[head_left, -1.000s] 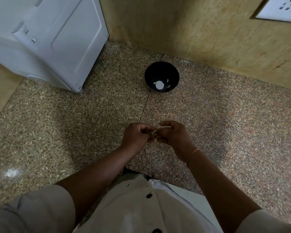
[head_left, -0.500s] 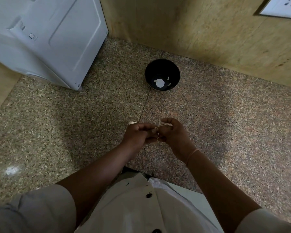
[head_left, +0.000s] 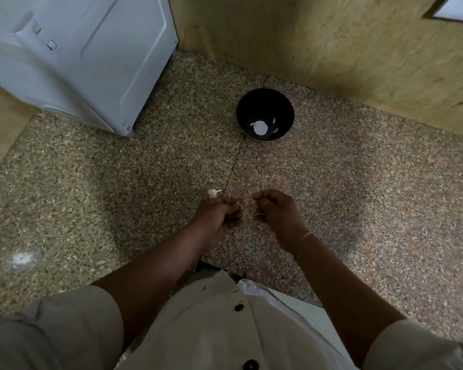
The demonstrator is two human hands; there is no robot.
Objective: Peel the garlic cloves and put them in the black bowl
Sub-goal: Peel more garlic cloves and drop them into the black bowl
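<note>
The hands have drawn apart since half a second ago, when their fingertips met over one small thing; now bare desk (head_left: 332, 198) shows in the gap between them. The left hand (head_left: 219, 217) has its grip closed, thumb and forefinger pinching a small pale bit (head_left: 236, 202), which looks like garlic but is too small to be sure of. The right hand (head_left: 277, 212) also has its fingers curled, thumb to forefinger; I cannot tell whether that grip holds anything.

The black bowl (head_left: 265, 102) stands upright on the desk, well beyond the hands and near the wall (head_left: 332, 44). It holds white pieces (head_left: 260, 127): one rounded piece in the bottom and a few small slivers beside it, towards the right of the bowl.

A loose clove (head_left: 213, 192) lies on the desk just beyond the left hand's knuckles, apart from the bowl. Its long axis runs left to right, with the thin pointed end towards the right.

A white appliance (head_left: 78, 57) stands at the far left corner of the desk. A pale buttoned shirt (head_left: 211, 324) fills the near edge.
</note>
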